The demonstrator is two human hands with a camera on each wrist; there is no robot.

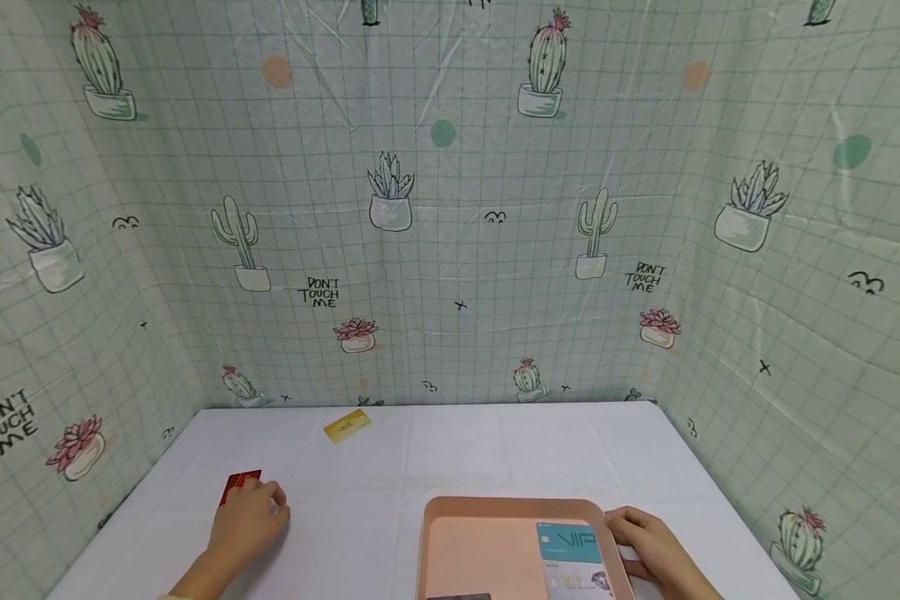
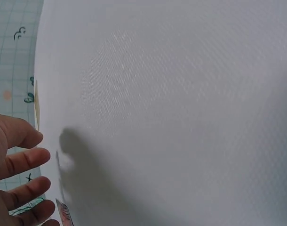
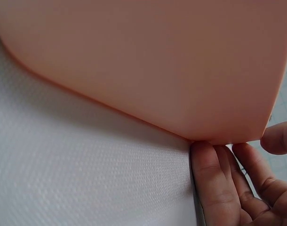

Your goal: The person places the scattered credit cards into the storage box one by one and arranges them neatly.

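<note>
My left hand (image 1: 246, 521) is over the near part of a red card (image 1: 238, 481) on the left of the table and hides some of it. In the left wrist view the fingers are spread and loosely bent, with nothing between thumb and forefinger; a small piece of a reddish card (image 2: 65, 214) shows below them. At the right, my right hand (image 1: 656, 546) holds the side of a pink tray (image 1: 516, 506), its fingers at the rim and base in the right wrist view. Inside the tray lie a teal VIP card (image 1: 567, 543) and a pale VIP card (image 1: 573, 581).
A yellow card (image 1: 347, 426) lies near the back edge of the white table (image 1: 480, 450). A dark card (image 1: 461, 597) in the tray is cut off by the frame's lower edge. Cactus-printed cloth (image 1: 450, 267) encloses the back and both sides.
</note>
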